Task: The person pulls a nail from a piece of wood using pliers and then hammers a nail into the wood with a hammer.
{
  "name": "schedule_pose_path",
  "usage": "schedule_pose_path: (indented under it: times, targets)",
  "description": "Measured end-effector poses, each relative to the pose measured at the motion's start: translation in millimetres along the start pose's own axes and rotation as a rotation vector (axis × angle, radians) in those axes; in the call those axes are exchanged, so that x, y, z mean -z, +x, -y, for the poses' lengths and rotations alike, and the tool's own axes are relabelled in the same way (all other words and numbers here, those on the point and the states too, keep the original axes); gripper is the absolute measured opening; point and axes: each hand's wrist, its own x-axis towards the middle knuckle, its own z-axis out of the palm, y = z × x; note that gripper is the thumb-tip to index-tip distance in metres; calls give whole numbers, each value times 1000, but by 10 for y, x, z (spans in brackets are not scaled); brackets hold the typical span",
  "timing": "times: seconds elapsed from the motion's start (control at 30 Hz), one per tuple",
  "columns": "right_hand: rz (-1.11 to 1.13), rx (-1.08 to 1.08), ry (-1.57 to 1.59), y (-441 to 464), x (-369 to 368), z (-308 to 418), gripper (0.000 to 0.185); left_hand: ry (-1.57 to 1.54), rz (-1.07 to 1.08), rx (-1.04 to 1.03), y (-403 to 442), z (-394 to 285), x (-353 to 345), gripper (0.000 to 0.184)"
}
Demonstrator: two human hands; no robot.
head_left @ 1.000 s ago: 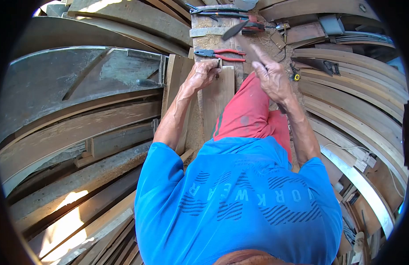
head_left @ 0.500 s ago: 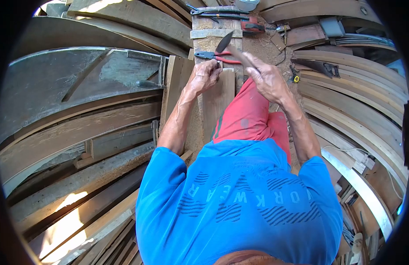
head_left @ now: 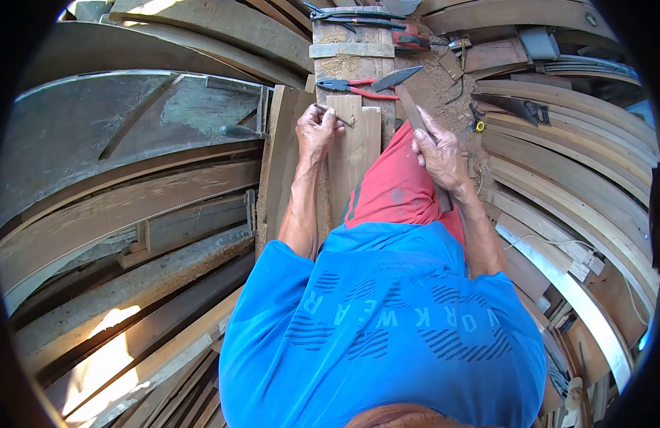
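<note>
My right hand (head_left: 440,153) is wrapped round the wooden handle of a hammer (head_left: 410,105). Its dark, pointed head (head_left: 397,78) is raised just past the end of the boards, close to the pliers. Between the fingertips of my left hand (head_left: 318,133) is a thin dark nail (head_left: 343,120), tilted across the end of a wooden board (head_left: 346,153). A second board end (head_left: 371,132) lies beside it, against my red trousers. Red-handled pliers (head_left: 336,85) rest on the bench just beyond the boards, their jaws pointing left.
Long-handled cutters (head_left: 358,20) and a red-and-black power tool (head_left: 413,38) lie at the far end of the bench (head_left: 333,68). Stacked planks (head_left: 194,182) crowd the left, curved timbers (head_left: 572,143) the right. A handsaw (head_left: 512,107) rests on the timbers.
My left hand has drawn back slightly left and nearer, now showing the nail. My right hand has moved right and nearer, and the hammer head has swung right and lower.
</note>
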Motion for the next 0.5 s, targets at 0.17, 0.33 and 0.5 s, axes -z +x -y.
schedule_pose_path:
  times: [0.17,0.33,0.5]
  targets:
    - [14,-28,9,-95,-54,1,57,91,20,64,14,-104,23,10]
    - [-15,-12,41,-111,-83,54,58,-613,21,7,115,-57,-57,16]
    - [-26,-9,20,-101,-9,163,60,-114,208,-77,208,-504,-39,10]
